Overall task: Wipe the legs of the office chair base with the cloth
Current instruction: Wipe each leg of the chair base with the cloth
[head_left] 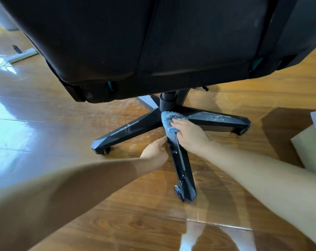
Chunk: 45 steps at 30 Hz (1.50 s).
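The black office chair base (pixel 182 165) stands on the wooden floor, its star of legs spreading from a central column (pixel 167 104). A blue cloth (pixel 167 119) lies on the inner end of the near leg, close to the column. My right hand (pixel 189 134) presses the cloth onto that leg with fingers laid over it. Beside the same leg, my left hand (pixel 154 151) touches its left side with its fingers. The left leg (pixel 124 131) and right leg (pixel 218 117) show pale dust streaks. The seat hides the far legs.
The black seat and backrest (pixel 153 42) overhang the base from above. A clear floor mat with glare covers the wood. A beige box (pixel 309 149) sits at the right edge. A white desk foot (pixel 22 55) lies at far left.
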{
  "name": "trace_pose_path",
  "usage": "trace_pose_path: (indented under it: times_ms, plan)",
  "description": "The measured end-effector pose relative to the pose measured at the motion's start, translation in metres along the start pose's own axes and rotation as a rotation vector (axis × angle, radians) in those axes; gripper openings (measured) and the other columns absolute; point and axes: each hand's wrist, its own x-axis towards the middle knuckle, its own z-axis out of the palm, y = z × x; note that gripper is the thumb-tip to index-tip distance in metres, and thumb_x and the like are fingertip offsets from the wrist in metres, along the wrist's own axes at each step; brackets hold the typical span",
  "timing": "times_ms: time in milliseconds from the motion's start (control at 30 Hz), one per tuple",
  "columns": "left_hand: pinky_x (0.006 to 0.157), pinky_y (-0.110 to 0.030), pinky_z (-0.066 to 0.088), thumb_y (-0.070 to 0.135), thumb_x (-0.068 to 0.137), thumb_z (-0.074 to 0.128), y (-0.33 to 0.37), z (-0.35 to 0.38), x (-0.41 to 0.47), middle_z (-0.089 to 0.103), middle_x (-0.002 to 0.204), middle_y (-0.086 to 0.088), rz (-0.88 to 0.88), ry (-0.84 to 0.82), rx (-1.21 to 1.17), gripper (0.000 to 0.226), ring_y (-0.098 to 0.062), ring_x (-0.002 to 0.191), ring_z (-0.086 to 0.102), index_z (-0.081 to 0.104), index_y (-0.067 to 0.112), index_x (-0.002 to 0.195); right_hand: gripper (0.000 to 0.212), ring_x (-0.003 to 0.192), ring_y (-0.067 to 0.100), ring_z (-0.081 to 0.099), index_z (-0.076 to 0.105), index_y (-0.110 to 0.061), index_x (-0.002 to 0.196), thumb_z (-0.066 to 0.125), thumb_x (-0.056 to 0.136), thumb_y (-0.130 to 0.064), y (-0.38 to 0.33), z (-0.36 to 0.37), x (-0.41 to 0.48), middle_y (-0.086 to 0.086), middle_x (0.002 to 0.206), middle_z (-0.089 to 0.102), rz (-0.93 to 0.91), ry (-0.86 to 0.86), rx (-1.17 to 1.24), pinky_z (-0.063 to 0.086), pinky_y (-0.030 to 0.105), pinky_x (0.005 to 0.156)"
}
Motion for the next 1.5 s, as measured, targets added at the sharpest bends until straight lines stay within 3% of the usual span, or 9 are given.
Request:
trace_pose_path:
  times_ms: [67, 167, 367, 533, 667, 767, 967, 1200, 1500]
  plan:
    - [0.059, -0.031, 0.057, 0.0, 0.089, 0.041, -0.004, 0.006, 0.004, 0.073, 0.115, 0.006, -0.059, 0.024, -0.224, 0.074, -0.018, 0.082, 0.07, 0.055, 0.037, 0.152, 0.054, 0.15, 0.012, 0.032, 0.049, -0.018, 0.15, 0.044, 0.098, -0.009, -0.002, 0.013, -0.022, -0.006, 0.162, 0.037, -0.02, 0.046, 0.027, 0.026, 0.029, 0.122]
    - [0.094, -0.04, 0.058, -0.001, 0.094, 0.048, -0.015, 0.014, 0.016, 0.078, 0.12, -0.006, -0.152, 0.106, -0.612, 0.051, -0.029, 0.113, 0.072, 0.074, 0.022, 0.131, 0.055, 0.151, 0.012, 0.031, 0.053, -0.017, 0.148, 0.043, 0.094, -0.009, 0.002, 0.023, -0.047, -0.005, 0.163, 0.035, -0.1, 0.026, 0.012, 0.028, 0.029, 0.121]
    - [0.101, -0.035, 0.053, 0.011, 0.109, 0.043, -0.011, 0.024, 0.01, 0.071, 0.126, -0.006, -0.273, 0.058, -0.917, 0.041, -0.022, 0.119, 0.067, 0.062, 0.023, 0.143, 0.052, 0.148, 0.011, 0.036, 0.053, -0.019, 0.148, 0.044, 0.098, -0.011, 0.003, 0.012, 0.014, -0.006, 0.16, 0.042, 0.076, 0.101, 0.139, 0.027, 0.028, 0.121]
    - [0.116, -0.045, 0.047, 0.022, 0.113, 0.042, -0.011, 0.037, 0.009, 0.072, 0.124, -0.006, -0.288, 0.052, -1.054, 0.037, -0.021, 0.115, 0.068, 0.063, 0.03, 0.143, 0.053, 0.154, 0.005, 0.018, 0.037, -0.023, 0.157, 0.043, 0.105, -0.024, 0.002, 0.021, -0.008, -0.012, 0.167, 0.024, 0.027, 0.055, 0.148, 0.028, 0.033, 0.121]
    - [0.112, -0.049, 0.053, 0.021, 0.112, 0.042, -0.017, 0.042, 0.013, 0.075, 0.128, -0.009, -0.256, 0.011, -1.11, 0.038, -0.03, 0.123, 0.07, 0.059, 0.031, 0.145, 0.051, 0.151, 0.004, 0.027, 0.041, -0.027, 0.155, 0.045, 0.104, -0.025, 0.012, 0.021, -0.044, -0.017, 0.165, 0.026, -0.041, 0.026, 0.103, 0.034, 0.031, 0.117]
    - [0.107, -0.045, 0.056, 0.017, 0.112, 0.042, -0.016, 0.046, 0.014, 0.077, 0.123, -0.005, -0.244, 0.017, -1.093, 0.038, -0.026, 0.113, 0.073, 0.06, 0.029, 0.143, 0.049, 0.148, 0.009, 0.035, 0.045, -0.025, 0.153, 0.043, 0.104, -0.027, 0.011, 0.017, -0.024, -0.014, 0.162, 0.035, -0.014, 0.068, 0.065, 0.036, 0.033, 0.116]
    - [0.112, -0.049, 0.053, 0.028, 0.112, 0.044, -0.013, 0.058, 0.022, 0.076, 0.128, -0.008, -0.315, 0.064, -1.018, 0.033, -0.03, 0.123, 0.07, 0.072, 0.029, 0.129, 0.047, 0.15, 0.016, 0.03, 0.046, -0.015, 0.15, 0.038, 0.105, -0.025, -0.007, 0.02, 0.027, 0.0, 0.159, 0.042, 0.038, 0.123, -0.078, 0.032, 0.036, 0.119]
    - [0.111, -0.048, 0.051, 0.035, 0.115, 0.039, -0.016, 0.06, 0.022, 0.076, 0.126, -0.008, -0.263, 0.036, -0.984, 0.036, -0.028, 0.116, 0.067, 0.073, 0.024, 0.123, 0.046, 0.142, 0.021, 0.039, 0.049, -0.011, 0.146, 0.046, 0.101, -0.023, 0.002, 0.012, 0.027, 0.005, 0.147, 0.052, -0.124, 0.075, -0.277, 0.045, 0.039, 0.111]
    - [0.101, -0.041, 0.054, 0.031, 0.116, 0.039, -0.019, 0.06, 0.023, 0.078, 0.12, -0.004, -0.285, 0.013, -1.026, 0.033, -0.021, 0.115, 0.069, 0.071, 0.024, 0.12, 0.05, 0.151, 0.019, 0.026, 0.044, -0.01, 0.15, 0.042, 0.101, -0.013, -0.02, 0.017, 0.033, 0.001, 0.16, 0.037, -0.182, 0.018, -0.131, 0.033, 0.041, 0.12]
